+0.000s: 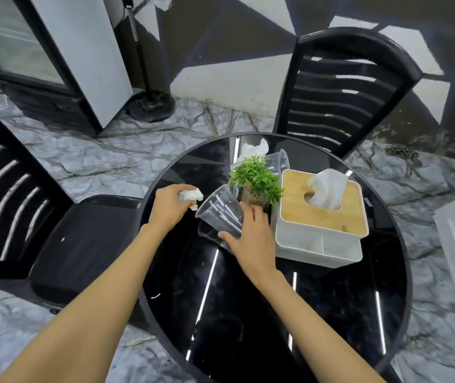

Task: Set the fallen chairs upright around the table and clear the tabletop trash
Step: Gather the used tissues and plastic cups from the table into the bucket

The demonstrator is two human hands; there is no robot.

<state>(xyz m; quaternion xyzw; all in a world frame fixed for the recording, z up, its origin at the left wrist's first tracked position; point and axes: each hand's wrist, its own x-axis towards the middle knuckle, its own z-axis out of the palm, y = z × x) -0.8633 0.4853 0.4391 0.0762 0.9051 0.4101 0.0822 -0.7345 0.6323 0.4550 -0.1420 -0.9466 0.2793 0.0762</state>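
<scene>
**Layout, left to right.** The left chair (63, 244) stands upright with its seat against the round table (331, 313). The left hand (169, 207) is clenched round a crumpled tissue (191, 195) above the table's left edge. The right hand (251, 239) grasps a tilted clear cup (219, 217), its mouth toward the left hand, just beside the potted plant (256, 179). Behind the plant a second cup (278, 161) lies on its side near another tissue wad (255, 147); neither is collected yet. The tissue box (323, 217) sits right of the plant, and the far chair (345, 87) stands upright beyond it.

**Hazards.** A loosened left grip would likely drop the tissue. The thin cup may buckle or slip if squeezed hard. The right fingers lie close to the plant, so lifting the cup, or reaching over the foliage for the far trash, could topple it.

**Materials.** The chairs are glossy black with curved slatted backs. The tabletop is black and mirror-smooth, reflecting light strips. The tissues are soft, white and creased. The cups are transparent, thin-walled and tapered. The plant has dense green sprigs. The box has a white body and a pale wooden lid, with a sheet standing out of its slot.
</scene>
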